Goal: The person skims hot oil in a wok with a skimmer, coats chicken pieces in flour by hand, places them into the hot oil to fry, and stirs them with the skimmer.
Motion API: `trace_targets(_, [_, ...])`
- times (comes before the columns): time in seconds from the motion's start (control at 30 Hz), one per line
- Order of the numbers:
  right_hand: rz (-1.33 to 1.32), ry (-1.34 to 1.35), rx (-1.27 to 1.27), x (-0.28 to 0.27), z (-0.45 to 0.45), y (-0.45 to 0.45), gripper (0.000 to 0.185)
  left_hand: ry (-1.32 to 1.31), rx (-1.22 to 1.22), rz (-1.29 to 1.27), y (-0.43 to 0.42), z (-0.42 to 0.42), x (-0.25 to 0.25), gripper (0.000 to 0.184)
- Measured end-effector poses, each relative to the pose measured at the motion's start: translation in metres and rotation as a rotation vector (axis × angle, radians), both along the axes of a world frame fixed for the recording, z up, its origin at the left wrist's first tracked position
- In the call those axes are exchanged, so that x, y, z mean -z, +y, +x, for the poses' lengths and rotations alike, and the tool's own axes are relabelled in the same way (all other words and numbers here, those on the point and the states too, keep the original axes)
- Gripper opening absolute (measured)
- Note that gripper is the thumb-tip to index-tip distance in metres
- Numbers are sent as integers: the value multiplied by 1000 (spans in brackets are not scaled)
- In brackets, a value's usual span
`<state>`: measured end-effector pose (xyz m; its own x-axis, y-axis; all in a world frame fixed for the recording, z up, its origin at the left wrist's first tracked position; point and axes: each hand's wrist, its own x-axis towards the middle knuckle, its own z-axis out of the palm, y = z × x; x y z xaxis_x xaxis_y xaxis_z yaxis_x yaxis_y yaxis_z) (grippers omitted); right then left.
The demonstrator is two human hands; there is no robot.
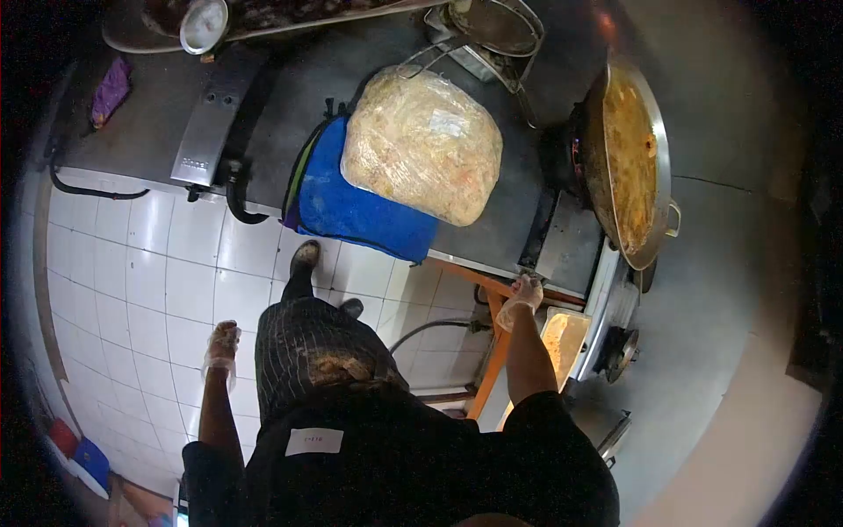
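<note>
My right hand (524, 297), in a clear plastic glove, is at the front edge of the stove. Its fingers close around a small burner knob (528, 274), mostly covered by the hand. Beyond it, a large wok (663, 158) of bubbling orange-brown liquid sits over a lit burner (575, 149). My left hand (223, 344) hangs over the tiled floor at my side, also gloved. Its fingers look curled in and dark with residue, and I see nothing in them. In front of me, a big plastic-wrapped pale bundle (421, 145) rests partly on a blue bag (360, 206).
A wire strainer (500, 31) lies on a metal container at the back. A small metal bowl (204, 26) and a purple packet (111, 92) are to the left. A metal tray of orange food (562, 338) stands by my right arm. A black hose (430, 329) runs below.
</note>
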<state>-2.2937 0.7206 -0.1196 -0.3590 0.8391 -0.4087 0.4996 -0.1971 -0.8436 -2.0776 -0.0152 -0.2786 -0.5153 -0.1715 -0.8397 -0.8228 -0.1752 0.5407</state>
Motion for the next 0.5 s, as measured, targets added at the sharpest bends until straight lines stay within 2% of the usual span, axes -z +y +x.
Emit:
trace_targets(0.13, [-31, 27, 64, 12, -14, -12, 26, -88, 110, -78, -14, -23, 14, 27])
trace_targets(0.2, [24, -66, -27, 7, -12, -13, 25, -71, 167, -128, -16, -7, 28, 25])
trace_targets(0.27, [94, -123, -118, 15, -11, -4, 23, -71, 126, -71, -18, 1, 37, 25])
trace_targets(0.33, [363, 15, -294, 20, -27, -19, 17, 19, 34, -4, -21, -2, 40, 24])
trace_targets(0.4, [639, 155, -459, 17, -41, -42, 14, -55, 133, -94, -21, -3, 25, 24])
trace_targets(0.47, [917, 302, -608, 10, -58, -76, 17, -56, 42, -36, -23, -3, 7, 25])
trace_targets(0.5, [507, 343, -534, -20, -83, -120, 17, -136, 111, -23, -26, -10, -3, 21])
